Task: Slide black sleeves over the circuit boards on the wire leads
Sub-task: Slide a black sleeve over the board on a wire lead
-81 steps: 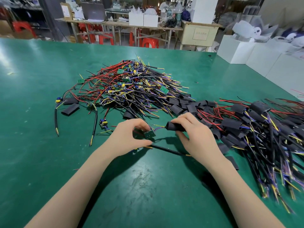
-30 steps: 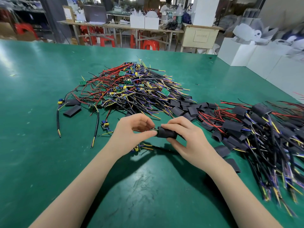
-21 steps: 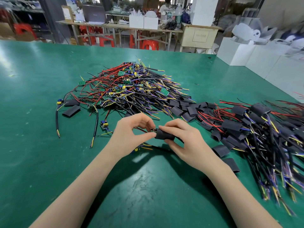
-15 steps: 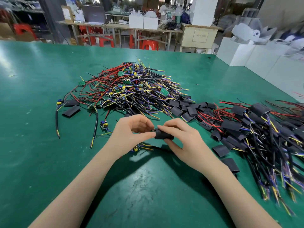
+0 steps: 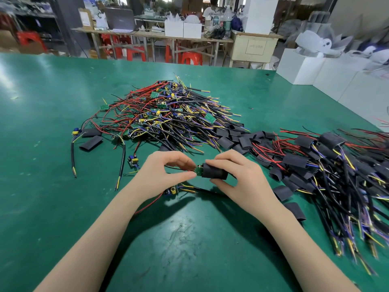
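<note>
- The black sleeve (image 5: 213,171) sits in the air just above the desk (image 5: 52,207), between your two hands, and it is partly over the little green board (image 5: 198,170) — only the left end of the board pokes out.
- Your right hand (image 5: 237,175) holds the sleeve with curled fingers and thumb. Keep that hold soft, so the tube stays round and open.
- Your left hand (image 5: 166,171) pinches the green end of the board. Hold it flat and in line with the tube, not tilted.
- Push the board straight in, or pull the sleeve to the left, a bit at a time. If a corner catches, wiggle it gently — do not force it.
- Watch the thin wire (image 5: 174,167) running under your left fingers. Do not bend it hard where it meets the board.
- I think you are done when no green shows.
- The finished pile (image 5: 328,157) lies to your right, and the bare pile (image 5: 166,116) is just behind your hands. Loose sleeves (image 5: 242,142) wait between them.
</note>
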Demonstrator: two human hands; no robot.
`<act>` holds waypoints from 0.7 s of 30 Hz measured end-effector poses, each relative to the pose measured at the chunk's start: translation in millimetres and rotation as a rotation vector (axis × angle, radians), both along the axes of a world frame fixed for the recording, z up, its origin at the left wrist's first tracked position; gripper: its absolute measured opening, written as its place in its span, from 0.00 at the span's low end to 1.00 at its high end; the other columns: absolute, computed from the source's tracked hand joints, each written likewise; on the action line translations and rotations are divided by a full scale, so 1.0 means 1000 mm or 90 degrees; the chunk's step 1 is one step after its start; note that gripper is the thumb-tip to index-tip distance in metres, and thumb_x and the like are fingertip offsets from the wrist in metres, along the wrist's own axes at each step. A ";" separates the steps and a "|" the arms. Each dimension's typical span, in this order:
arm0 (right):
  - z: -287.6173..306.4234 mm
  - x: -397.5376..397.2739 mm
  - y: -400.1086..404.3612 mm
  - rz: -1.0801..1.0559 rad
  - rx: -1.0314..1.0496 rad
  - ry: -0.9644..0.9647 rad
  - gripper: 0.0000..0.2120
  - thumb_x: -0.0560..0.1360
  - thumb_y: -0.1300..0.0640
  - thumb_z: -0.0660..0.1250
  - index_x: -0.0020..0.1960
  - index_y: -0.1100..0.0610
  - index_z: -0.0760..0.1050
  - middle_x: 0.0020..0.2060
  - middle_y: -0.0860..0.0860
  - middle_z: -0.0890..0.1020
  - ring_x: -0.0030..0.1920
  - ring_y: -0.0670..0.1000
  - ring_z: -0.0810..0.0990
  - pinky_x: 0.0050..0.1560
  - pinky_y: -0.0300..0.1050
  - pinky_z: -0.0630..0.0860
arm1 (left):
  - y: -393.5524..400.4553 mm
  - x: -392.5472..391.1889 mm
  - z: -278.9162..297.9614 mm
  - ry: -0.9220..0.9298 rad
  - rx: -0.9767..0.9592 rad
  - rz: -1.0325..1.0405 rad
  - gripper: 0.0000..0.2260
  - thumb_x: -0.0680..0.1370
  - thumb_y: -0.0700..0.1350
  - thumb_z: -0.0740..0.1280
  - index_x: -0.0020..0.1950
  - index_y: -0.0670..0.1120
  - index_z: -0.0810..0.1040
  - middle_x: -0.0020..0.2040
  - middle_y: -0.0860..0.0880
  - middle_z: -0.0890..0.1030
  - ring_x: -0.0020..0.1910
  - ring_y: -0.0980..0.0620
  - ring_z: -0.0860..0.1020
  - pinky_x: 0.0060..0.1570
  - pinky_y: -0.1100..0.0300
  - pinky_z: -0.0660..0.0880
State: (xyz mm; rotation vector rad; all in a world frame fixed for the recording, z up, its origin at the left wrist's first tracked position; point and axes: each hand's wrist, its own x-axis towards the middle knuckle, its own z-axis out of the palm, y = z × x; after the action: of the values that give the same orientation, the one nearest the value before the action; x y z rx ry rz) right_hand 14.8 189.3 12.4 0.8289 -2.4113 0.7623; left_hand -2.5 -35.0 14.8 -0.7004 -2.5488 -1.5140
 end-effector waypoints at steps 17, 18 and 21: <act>0.002 0.005 -0.004 -0.005 0.078 0.040 0.17 0.67 0.60 0.76 0.55 0.53 0.81 0.48 0.49 0.81 0.40 0.52 0.81 0.34 0.50 0.78 | 0.013 0.007 -0.003 0.107 -0.035 0.040 0.06 0.70 0.37 0.76 0.44 0.46 0.85 0.42 0.57 0.84 0.46 0.59 0.81 0.53 0.59 0.75; 0.004 0.006 -0.004 -0.017 0.092 0.058 0.17 0.67 0.60 0.76 0.55 0.53 0.81 0.48 0.49 0.81 0.39 0.52 0.80 0.32 0.49 0.78 | 0.014 0.007 -0.003 0.115 -0.036 0.040 0.07 0.70 0.37 0.76 0.46 0.46 0.85 0.44 0.56 0.84 0.49 0.59 0.80 0.55 0.60 0.74; 0.014 0.005 0.004 -0.085 0.095 0.145 0.15 0.70 0.61 0.74 0.56 0.52 0.81 0.49 0.49 0.81 0.43 0.51 0.82 0.33 0.48 0.78 | 0.011 0.005 -0.002 0.158 -0.035 0.088 0.12 0.72 0.39 0.74 0.54 0.47 0.83 0.53 0.55 0.83 0.58 0.57 0.76 0.62 0.63 0.69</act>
State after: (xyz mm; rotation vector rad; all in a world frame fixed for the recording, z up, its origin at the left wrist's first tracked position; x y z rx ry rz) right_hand 19.6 193.0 26.7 0.7571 -2.3099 0.4175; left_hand 2.4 -23.7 13.0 -0.6564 -2.4048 -1.2354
